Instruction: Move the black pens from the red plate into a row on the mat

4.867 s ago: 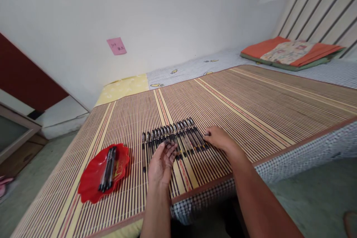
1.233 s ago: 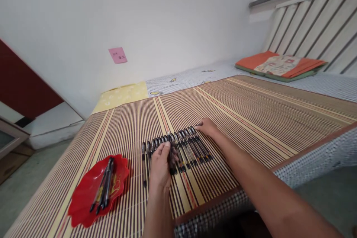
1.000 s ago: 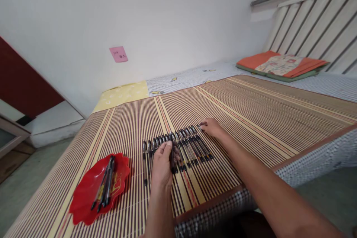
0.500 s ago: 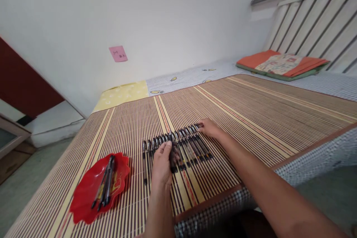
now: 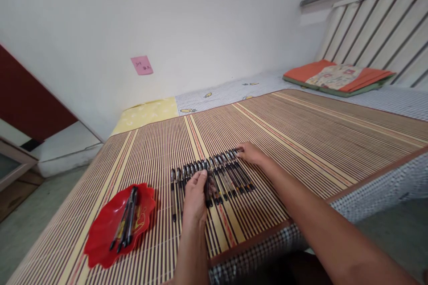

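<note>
A row of several black-capped gel pens [image 5: 230,173] lies side by side on the striped bamboo mat, caps towards the wall. Over the middle of the row, my left hand [image 5: 195,193] is closed, thumb and fingers pinching a dark pen [image 5: 206,165] whose tip end shows past the thumb. Its palm hides part of the pens beneath. At the right end, the fingertips of my right hand [image 5: 249,153] close on the cap of the last pen. To the left, a red scalloped plate [image 5: 100,231] holds several more pens [image 5: 129,220].
The bamboo mat [image 5: 284,142] covers a bed with a checked sheet [image 5: 224,91]. Folded orange and green bedding [image 5: 306,72] lies by the white slatted headboard [image 5: 377,26]. A pink note [image 5: 142,65] is stuck to the white wall. The bed's near edge runs below my arms.
Both hands stay almost where they were. My left hand has shifted very slightly, with the pen still in its fingers.
</note>
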A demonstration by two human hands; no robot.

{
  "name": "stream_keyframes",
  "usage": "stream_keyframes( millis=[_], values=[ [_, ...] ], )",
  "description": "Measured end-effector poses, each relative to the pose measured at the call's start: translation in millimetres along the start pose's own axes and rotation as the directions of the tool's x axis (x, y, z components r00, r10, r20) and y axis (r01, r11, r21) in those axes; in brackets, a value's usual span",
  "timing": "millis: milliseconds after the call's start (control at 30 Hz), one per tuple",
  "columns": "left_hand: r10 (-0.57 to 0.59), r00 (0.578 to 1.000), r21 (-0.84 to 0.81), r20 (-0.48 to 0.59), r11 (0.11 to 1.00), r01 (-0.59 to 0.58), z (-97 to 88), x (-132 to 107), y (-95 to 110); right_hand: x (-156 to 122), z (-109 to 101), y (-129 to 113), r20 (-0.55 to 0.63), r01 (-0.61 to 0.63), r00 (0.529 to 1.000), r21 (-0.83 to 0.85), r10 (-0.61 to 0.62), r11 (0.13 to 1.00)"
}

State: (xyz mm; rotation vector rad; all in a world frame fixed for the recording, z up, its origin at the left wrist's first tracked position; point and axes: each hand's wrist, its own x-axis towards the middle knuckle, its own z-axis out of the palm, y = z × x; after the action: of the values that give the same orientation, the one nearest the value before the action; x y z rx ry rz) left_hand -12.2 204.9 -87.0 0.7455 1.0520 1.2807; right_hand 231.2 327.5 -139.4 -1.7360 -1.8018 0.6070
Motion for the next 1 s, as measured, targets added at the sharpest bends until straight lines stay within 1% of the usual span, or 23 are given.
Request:
stream_keyframes(
  millis=[100,133,200,233,300,333,400,467,533,667,767,833,900,933,1000],
  values=[
    [0.013,1.0,0.018,0.012,1.0,-0.013,0.0,2,-2,-8,-7,-4,-0.062,-0.06,0.996,0.025,0.061,0.998],
    [0.021,1.0,0.03,0.019,0.999,-0.022,0.0,2,-3,-14,-10,-8,-0.084,-0.08,0.993,0.06,0.085,0.995],
    [0.034,0.999,0.058,0.033,0.998,-0.035,0.4,3,-4,-28,-16,-21,-0.102,-0.096,0.987,0.221,0.121,0.971],
    [0.035,0.999,0.071,0.041,0.997,-0.038,0.8,3,-5,-37,-18,-31,-0.089,-0.083,0.989,0.346,0.121,0.935],
    [0.036,0.998,0.082,0.055,0.996,-0.04,2.1,2,-7,-58,-21,-54,-0.036,-0.036,0.997,0.586,0.07,0.809],
    [0.038,0.997,0.084,0.063,0.996,-0.043,2.9,1,-8,-68,-22,-66,-0.002,-0.024,0.999,0.668,0.034,0.744],
    [0.047,0.995,0.109,0.089,0.992,-0.057,4.8,0,-10,-86,-20,-88,0.028,-0.023,1.0,0.766,0.003,0.642],
    [0.073,0.992,0.161,0.107,0.983,-0.09,6.6,-1,-12,-98,-15,-103,0.05,-0.042,0.999,0.804,0.003,0.594],
    [0.107,0.987,0.206,0.121,0.97,-0.13,8.0,-1,-13,-105,-8,-109,0.047,-0.05,0.999,0.819,0.019,0.571],
    [0.17,0.974,0.265,0.148,0.942,-0.205,9.7,-2,-15,-110,1,-107,-0.001,-0.029,0.999,0.843,0.055,0.537],
    [0.184,0.965,0.314,0.189,0.919,-0.237,11.4,-4,-13,-110,-1,-105,0.0,-0.024,0.999,0.851,0.046,0.525],
    [0.141,0.959,0.321,0.246,0.922,-0.218,13.8,-7,-12,-109,-5,-104,0.002,-0.017,1.0,0.857,0.028,0.515],
    [0.088,0.957,0.289,0.276,0.942,-0.171,17.0,-9,-12,-109,-9,-104,0.001,-0.005,1.0,0.856,0.007,0.518],
    [0.069,0.959,0.265,0.275,0.953,-0.144,18.6,-10,-12,-109,-11,-103,0.0,0.0,1.0,0.851,0.0,0.525],
    [0.068,0.968,0.225,0.242,0.966,-0.124,21.2,-11,-13,-109,-13,-101,0.004,0.001,1.0,0.842,-0.008,0.539]
  ],
)
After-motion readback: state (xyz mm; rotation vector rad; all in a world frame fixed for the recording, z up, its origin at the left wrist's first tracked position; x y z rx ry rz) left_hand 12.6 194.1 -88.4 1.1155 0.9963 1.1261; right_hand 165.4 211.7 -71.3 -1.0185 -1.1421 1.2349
